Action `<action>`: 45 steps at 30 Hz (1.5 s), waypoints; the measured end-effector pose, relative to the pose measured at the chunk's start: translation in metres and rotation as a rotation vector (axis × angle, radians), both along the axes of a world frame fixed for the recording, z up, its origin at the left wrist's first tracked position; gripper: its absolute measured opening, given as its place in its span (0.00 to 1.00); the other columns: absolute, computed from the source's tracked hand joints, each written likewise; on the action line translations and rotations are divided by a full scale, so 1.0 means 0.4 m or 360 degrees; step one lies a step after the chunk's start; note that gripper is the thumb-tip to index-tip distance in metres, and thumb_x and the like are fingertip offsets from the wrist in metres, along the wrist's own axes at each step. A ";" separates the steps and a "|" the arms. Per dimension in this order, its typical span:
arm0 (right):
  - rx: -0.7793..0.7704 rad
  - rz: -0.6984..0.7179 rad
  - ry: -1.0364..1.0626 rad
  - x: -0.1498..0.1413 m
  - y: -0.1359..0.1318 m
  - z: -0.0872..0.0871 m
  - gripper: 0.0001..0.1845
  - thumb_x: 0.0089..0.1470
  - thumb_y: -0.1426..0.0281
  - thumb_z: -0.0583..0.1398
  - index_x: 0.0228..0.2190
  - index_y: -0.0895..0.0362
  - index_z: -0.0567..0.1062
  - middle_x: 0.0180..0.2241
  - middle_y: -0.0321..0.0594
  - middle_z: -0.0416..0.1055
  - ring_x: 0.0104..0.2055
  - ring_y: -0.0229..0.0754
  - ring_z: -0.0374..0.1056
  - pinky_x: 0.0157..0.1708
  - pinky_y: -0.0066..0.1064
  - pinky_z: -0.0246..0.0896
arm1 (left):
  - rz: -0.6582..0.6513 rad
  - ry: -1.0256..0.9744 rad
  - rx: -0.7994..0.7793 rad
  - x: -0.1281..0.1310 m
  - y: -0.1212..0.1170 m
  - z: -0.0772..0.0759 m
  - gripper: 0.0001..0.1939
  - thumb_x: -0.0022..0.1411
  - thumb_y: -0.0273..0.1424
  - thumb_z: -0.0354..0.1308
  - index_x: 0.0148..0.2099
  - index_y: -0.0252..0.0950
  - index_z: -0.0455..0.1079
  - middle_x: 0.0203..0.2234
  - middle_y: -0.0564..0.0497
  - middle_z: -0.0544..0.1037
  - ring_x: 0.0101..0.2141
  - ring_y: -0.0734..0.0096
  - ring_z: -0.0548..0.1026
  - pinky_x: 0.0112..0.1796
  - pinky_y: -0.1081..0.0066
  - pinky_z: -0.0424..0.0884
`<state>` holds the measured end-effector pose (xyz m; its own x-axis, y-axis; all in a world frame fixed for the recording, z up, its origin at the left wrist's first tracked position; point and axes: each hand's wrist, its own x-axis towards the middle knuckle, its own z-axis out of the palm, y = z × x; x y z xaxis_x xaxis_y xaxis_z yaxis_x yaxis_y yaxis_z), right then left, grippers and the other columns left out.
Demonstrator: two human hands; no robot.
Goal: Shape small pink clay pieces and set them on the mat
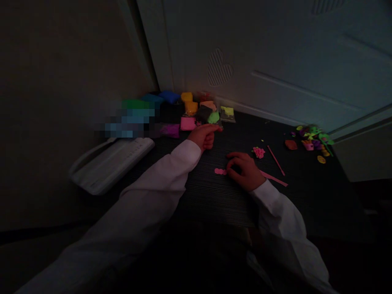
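My left hand (204, 136) hovers over or rests at the near edge of the colored clay packets, its index finger stretched to the right and the other fingers curled in. Anything inside those curled fingers is hidden. Just below and right, my right hand (244, 171) bends thumb and finger together at the end of a row of flat pink clay discs (218, 171), pinching the one nearest. From behind that hand a flat pink clay strip (277, 179) runs to the right. A pink clay cluster like a flower (259, 152) lies beyond it, beside a thin pink stick tool (276, 161).
Clay packets, among them pink (188, 123), purple (170, 130) and yellow (227, 112), line the back of the dark table (214, 204). A white oblong device (114, 165) stands at left. Small colorful clay figures (315, 141) and a reddish piece (290, 144) lie at right.
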<state>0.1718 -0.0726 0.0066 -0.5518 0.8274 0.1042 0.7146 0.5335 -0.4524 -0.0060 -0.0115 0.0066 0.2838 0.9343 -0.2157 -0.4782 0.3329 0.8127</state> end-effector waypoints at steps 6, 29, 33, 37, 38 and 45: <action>-0.0005 0.0038 0.0062 0.010 -0.004 0.004 0.06 0.41 0.71 0.55 0.28 0.54 0.67 0.41 0.39 0.61 0.45 0.43 0.55 0.43 0.39 0.48 | -0.0012 0.0010 0.0006 0.000 -0.001 0.003 0.06 0.48 0.31 0.51 0.27 0.32 0.63 0.06 0.62 0.48 0.08 0.86 0.48 0.11 0.81 0.40; 0.0096 -0.0053 0.0498 0.025 -0.010 -0.031 0.08 0.39 0.79 0.51 0.22 0.56 0.67 0.33 0.38 0.64 0.38 0.39 0.60 0.39 0.33 0.53 | -0.0119 0.1678 0.1242 0.021 -0.076 -0.020 0.11 0.47 0.34 0.50 0.30 0.33 0.68 0.11 0.59 0.58 0.16 0.82 0.56 0.18 0.78 0.52; 0.0202 -0.0118 0.0497 0.039 -0.045 -0.031 0.09 0.40 0.78 0.51 0.23 0.56 0.69 0.31 0.37 0.65 0.36 0.38 0.61 0.39 0.32 0.51 | -0.0376 0.1877 0.1633 -0.021 -0.139 -0.022 0.10 0.48 0.29 0.47 0.31 0.35 0.69 0.18 0.55 0.66 0.19 0.81 0.61 0.22 0.78 0.57; 0.0245 -0.0174 0.0338 0.043 -0.076 -0.030 0.10 0.42 0.76 0.51 0.26 0.55 0.71 0.32 0.36 0.66 0.37 0.38 0.60 0.40 0.35 0.46 | -0.0484 0.2110 0.1895 -0.044 -0.185 -0.027 0.12 0.51 0.29 0.45 0.35 0.36 0.68 0.21 0.53 0.67 0.24 0.78 0.64 0.26 0.76 0.59; 0.0254 -0.0187 0.0300 0.042 -0.079 -0.031 0.11 0.42 0.75 0.51 0.27 0.55 0.71 0.32 0.36 0.65 0.37 0.38 0.59 0.40 0.35 0.44 | -0.0471 0.2166 0.1943 -0.042 -0.191 -0.027 0.13 0.52 0.30 0.44 0.36 0.36 0.68 0.21 0.53 0.67 0.24 0.77 0.64 0.26 0.76 0.59; 0.0315 -0.0189 0.0100 0.033 -0.085 -0.029 0.11 0.43 0.74 0.51 0.30 0.54 0.71 0.34 0.37 0.63 0.39 0.40 0.56 0.40 0.37 0.38 | -0.0497 0.2469 0.2123 -0.014 -0.198 -0.027 0.15 0.53 0.32 0.43 0.42 0.42 0.65 0.21 0.52 0.65 0.25 0.74 0.63 0.25 0.74 0.57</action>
